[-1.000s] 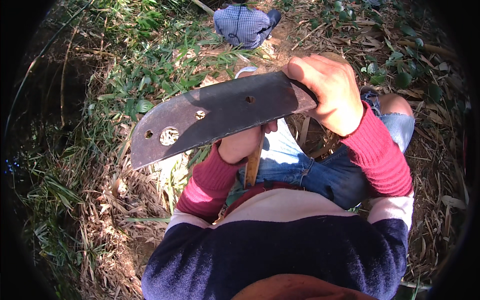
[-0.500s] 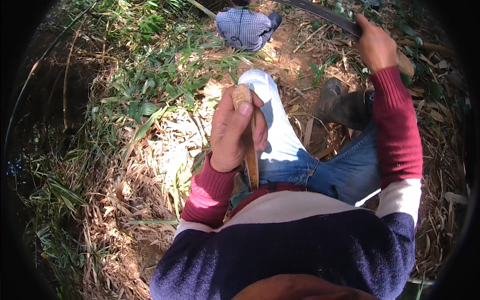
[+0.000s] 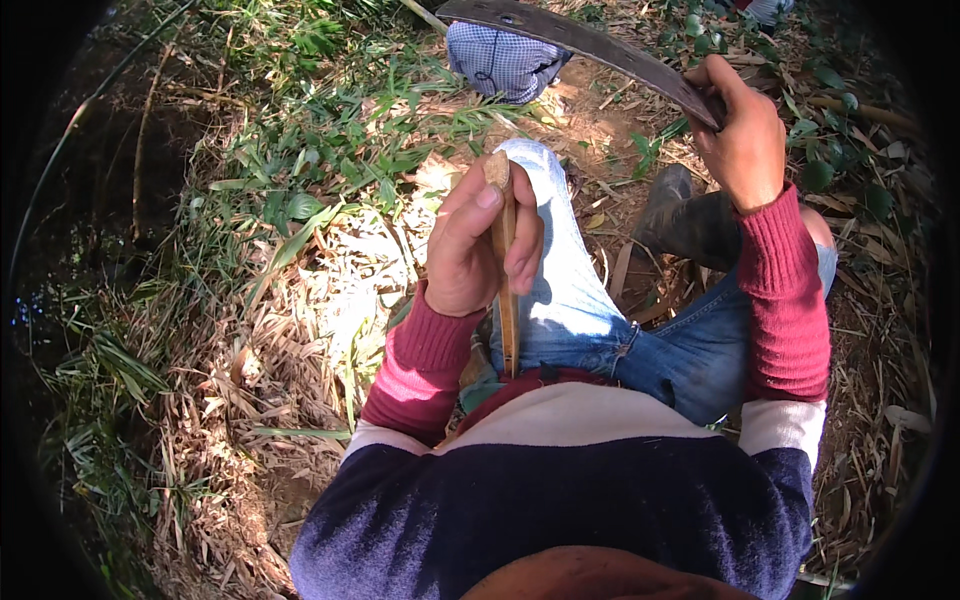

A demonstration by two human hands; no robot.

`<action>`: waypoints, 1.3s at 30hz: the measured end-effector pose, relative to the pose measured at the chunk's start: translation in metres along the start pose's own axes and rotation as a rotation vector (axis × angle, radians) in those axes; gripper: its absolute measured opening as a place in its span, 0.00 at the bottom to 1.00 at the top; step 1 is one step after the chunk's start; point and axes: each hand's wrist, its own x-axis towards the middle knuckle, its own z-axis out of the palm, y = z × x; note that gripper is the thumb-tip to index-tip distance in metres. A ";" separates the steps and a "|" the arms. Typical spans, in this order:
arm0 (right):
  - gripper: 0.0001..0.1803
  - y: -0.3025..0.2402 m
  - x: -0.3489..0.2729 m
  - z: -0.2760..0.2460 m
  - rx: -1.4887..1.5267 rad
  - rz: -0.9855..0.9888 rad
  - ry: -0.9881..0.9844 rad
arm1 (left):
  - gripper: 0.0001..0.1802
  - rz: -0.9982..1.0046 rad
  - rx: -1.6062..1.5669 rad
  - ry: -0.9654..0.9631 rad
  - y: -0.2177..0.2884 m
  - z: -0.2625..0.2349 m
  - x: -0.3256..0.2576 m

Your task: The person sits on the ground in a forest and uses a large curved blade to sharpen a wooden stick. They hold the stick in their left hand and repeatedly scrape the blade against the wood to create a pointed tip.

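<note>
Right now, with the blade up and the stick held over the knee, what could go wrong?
The right hand holds the big blade raised; the left hand wraps the wooden stick, thumb at its tip, so a chop could hit fingers. The stick lies along the jeans-clad leg: a glancing cut might strike it.

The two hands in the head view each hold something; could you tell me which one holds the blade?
The right hand, raised at upper right, grips the long dark blade. The left hand holds a thin wooden stick instead.
</note>
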 end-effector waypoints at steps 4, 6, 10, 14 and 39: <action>0.16 -0.013 -0.005 -0.001 0.159 -0.026 -0.062 | 0.17 0.013 0.316 0.231 -0.004 0.020 0.003; 0.15 -0.029 -0.011 0.004 0.282 -0.105 -0.076 | 0.16 0.002 0.302 0.271 -0.007 0.024 0.004; 0.21 -0.066 -0.022 0.004 0.394 -0.199 -0.218 | 0.15 0.023 0.358 0.272 -0.015 0.023 0.002; 0.16 -0.072 -0.021 0.012 0.368 -0.360 -0.102 | 0.12 0.026 0.367 0.232 -0.022 0.021 -0.004; 0.11 0.024 0.014 0.004 -0.054 0.105 0.071 | 0.20 0.050 0.138 0.154 -0.010 0.011 0.005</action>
